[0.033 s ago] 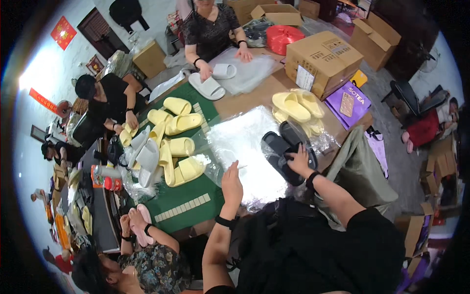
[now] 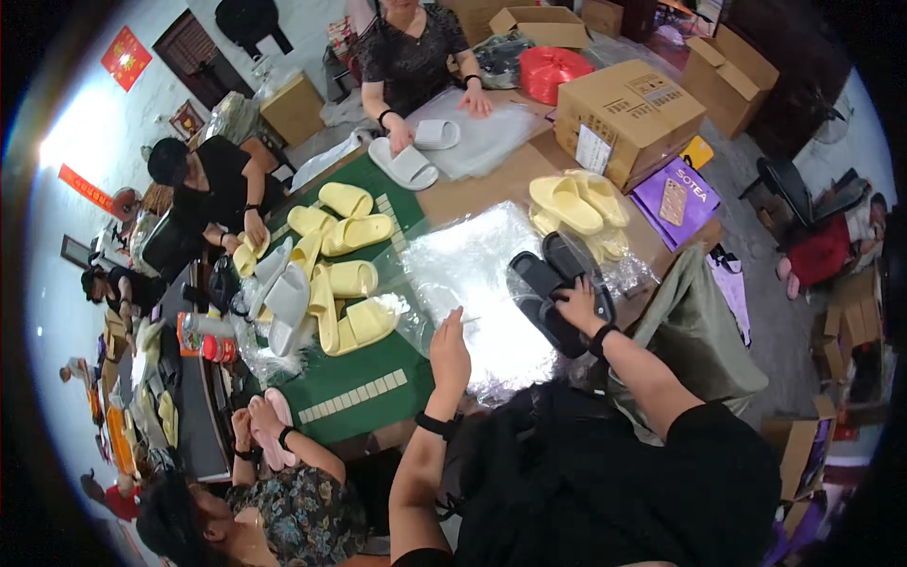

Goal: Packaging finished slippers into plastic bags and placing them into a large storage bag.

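On the table before me lies a stack of shiny clear plastic bags (image 2: pixel 472 255). My left hand (image 2: pixel 450 354) is at the stack's near left edge, fingers pointing up and pressed together, seemingly pinching the clear film; the exact grip is hard to make out. A pair of black slippers (image 2: pixel 537 276) rests on the right side of the bags. My right hand (image 2: pixel 580 307) grips the nearer part of the right slipper, its fingertips partly hidden against the black surface. Pale yellow slippers (image 2: pixel 572 203) are piled just beyond the black pair.
More yellow slippers (image 2: pixel 354 236) and grey slippers (image 2: pixel 288 307) cover the green mat (image 2: pixel 350 420). Co-workers handle grey slippers (image 2: pixel 406 165) across the table and pink slippers (image 2: pixel 277 425) at left. A carton (image 2: pixel 628 123), purple bag (image 2: pixel 652 208) and red twine roll (image 2: pixel 556 76) stand far right.
The whole view has shifted very slightly. My hands, the black slippers and the bags keep the same places relative to one another.
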Demonstrator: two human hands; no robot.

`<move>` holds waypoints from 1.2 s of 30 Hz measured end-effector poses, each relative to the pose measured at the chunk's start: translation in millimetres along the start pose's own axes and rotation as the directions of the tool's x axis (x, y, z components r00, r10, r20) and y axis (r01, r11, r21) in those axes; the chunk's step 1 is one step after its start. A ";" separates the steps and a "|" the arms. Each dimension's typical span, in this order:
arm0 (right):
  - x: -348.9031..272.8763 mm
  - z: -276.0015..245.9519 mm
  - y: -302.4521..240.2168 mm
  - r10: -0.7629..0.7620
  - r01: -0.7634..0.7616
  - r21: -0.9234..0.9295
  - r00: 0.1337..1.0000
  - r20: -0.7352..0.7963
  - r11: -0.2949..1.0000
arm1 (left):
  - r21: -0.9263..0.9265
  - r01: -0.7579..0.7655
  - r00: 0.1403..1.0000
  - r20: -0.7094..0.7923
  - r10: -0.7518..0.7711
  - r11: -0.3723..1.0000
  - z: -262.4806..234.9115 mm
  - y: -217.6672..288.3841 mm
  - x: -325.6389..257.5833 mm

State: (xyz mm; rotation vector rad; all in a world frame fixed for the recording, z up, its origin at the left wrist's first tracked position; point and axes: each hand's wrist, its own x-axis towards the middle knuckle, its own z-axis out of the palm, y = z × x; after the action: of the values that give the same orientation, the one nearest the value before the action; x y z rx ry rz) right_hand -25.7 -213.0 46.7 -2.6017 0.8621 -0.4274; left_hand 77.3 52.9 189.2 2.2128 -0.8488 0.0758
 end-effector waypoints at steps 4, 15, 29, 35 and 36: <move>29.4 -10.6 -6.0 0.015 -0.084 0.275 0.969 0.245 0.958 | -0.050 0.030 1.000 -0.007 -0.031 0.998 2.2 -8.5 -1.3; -22.6 -204.6 -26.5 -0.089 -0.471 0.832 0.853 0.514 0.293 | -0.135 0.124 0.992 0.031 -0.121 0.983 -9.5 13.8 27.1; -4.0 -118.0 -78.6 -0.603 0.538 0.296 0.769 0.213 0.789 | 0.212 -0.207 0.968 0.187 0.168 0.955 18.2 25.6 -5.2; -21.5 -86.3 -124.5 -0.648 0.595 0.269 0.737 0.194 0.757 | 0.272 -0.321 0.938 0.222 0.266 0.907 15.7 45.3 -14.2; -20.1 -78.6 -132.2 -0.631 0.586 0.257 0.762 0.147 0.768 | 0.284 -0.341 0.925 0.271 0.266 0.896 11.6 49.7 -15.0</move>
State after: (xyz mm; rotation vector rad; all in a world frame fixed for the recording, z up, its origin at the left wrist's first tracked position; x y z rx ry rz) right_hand -4.7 -121.1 169.8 -2.6170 -0.1394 -0.3454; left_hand 33.8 28.8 207.7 2.4037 -1.3981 0.1258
